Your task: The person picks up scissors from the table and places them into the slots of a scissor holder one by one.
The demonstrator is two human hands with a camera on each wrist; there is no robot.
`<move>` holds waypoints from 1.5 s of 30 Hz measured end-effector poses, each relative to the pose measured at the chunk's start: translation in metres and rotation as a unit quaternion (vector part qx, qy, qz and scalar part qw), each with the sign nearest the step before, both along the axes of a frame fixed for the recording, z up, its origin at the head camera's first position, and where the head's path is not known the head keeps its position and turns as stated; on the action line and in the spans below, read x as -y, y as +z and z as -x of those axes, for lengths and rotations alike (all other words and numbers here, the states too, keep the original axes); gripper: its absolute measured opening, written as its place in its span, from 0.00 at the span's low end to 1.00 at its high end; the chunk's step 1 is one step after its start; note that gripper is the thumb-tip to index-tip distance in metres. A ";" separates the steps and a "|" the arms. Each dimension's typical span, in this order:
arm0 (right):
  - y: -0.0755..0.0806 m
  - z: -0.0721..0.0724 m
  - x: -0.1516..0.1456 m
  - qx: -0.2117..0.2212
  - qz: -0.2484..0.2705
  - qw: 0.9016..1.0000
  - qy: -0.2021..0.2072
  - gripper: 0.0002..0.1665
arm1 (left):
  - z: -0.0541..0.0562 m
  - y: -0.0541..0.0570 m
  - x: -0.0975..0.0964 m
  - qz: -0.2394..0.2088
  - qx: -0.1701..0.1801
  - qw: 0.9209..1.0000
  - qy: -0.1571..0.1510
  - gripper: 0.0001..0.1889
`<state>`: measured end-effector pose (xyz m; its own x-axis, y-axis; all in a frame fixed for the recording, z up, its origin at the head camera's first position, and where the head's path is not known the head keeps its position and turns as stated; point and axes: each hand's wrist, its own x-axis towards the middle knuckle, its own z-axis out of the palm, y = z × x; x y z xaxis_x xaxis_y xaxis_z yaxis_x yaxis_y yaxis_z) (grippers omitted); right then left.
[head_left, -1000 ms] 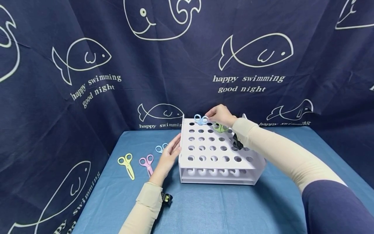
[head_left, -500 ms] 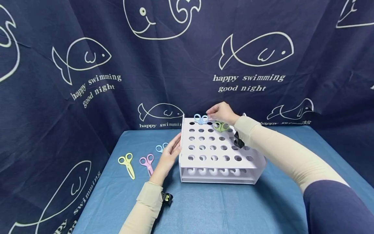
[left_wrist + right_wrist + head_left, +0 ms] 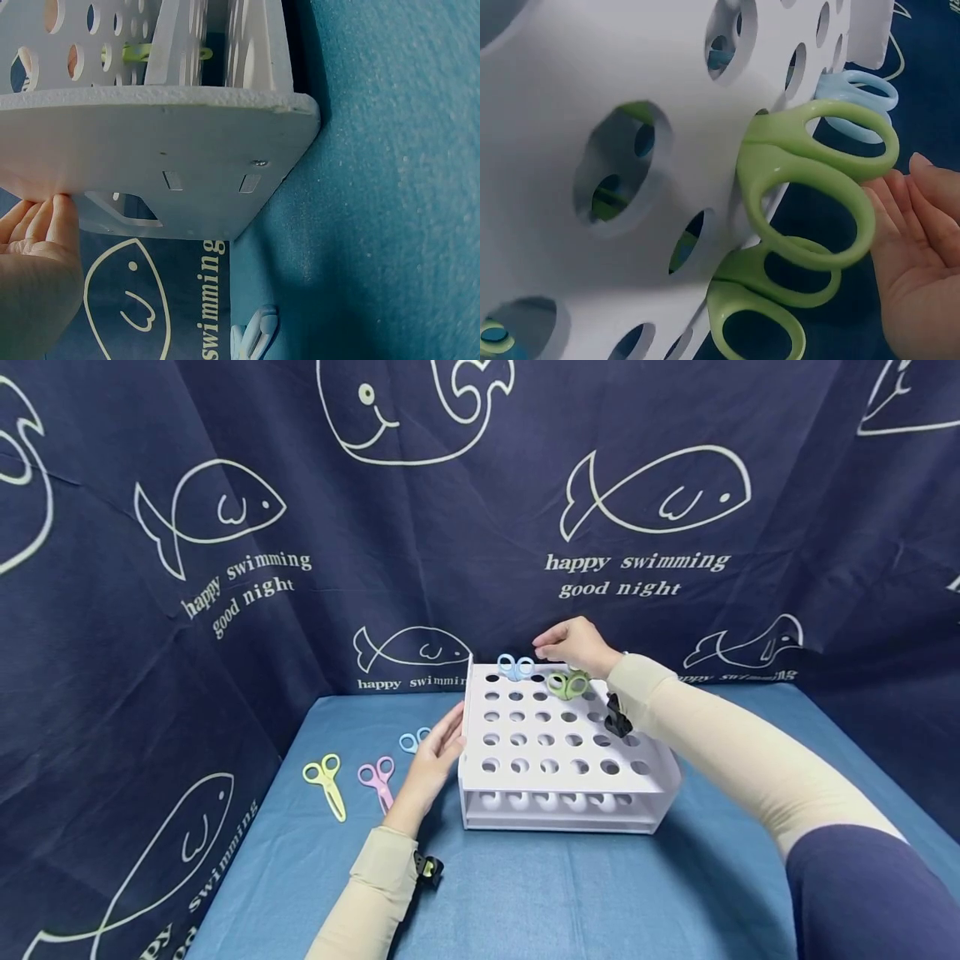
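Evidently the left hand is resting on the side panel of the white rack, its fingers extended and gripping nothing, probably to steady the rack. The right hand is hovering at the rack's back edge, fingers loosely bent and holding nothing, just beside the light-blue scissors. That pair is standing in the back row of holes, near the left end. The upper green scissors and the lower green scissors are sitting farther right, partly under the right wrist in the head view. The loops are likely keeping all three pairs from dropping through, being wider than the holes.

The light-blue pair is pointing its loops upward, its long axis apparently running near upright; its blades are hiding below the top board. The green pairs are also showing their handles uppermost. On the blue cloth, the yellow scissors and pink scissors are lying flat, loops away from the person, blades running nearer and slightly rightward. The left hand and forearm are partly covering another blue pair.
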<state>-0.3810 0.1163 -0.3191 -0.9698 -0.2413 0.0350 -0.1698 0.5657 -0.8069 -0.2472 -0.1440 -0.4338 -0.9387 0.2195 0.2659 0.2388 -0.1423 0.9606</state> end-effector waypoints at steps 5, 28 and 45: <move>0.002 -0.003 -0.007 -0.004 -0.011 1.000 -0.004 0.18 | -0.001 0.001 -0.001 -0.006 -0.001 1.000 -0.007 0.28; 0.026 -0.008 -0.042 -0.061 -0.023 0.996 -0.056 0.17 | 0.002 0.000 0.001 0.002 -0.003 1.000 0.001 0.28; 0.034 -0.021 -0.070 -0.092 -0.055 0.992 -0.069 0.20 | -0.001 0.001 -0.002 0.004 0.002 1.000 0.002 0.28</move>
<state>-0.3599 0.1866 -0.2851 -0.9738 -0.1179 0.1947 -0.2222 0.6772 -0.7014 -0.2462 -0.1421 -0.4329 -0.9403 0.2183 0.2611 0.2361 -0.1343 0.9624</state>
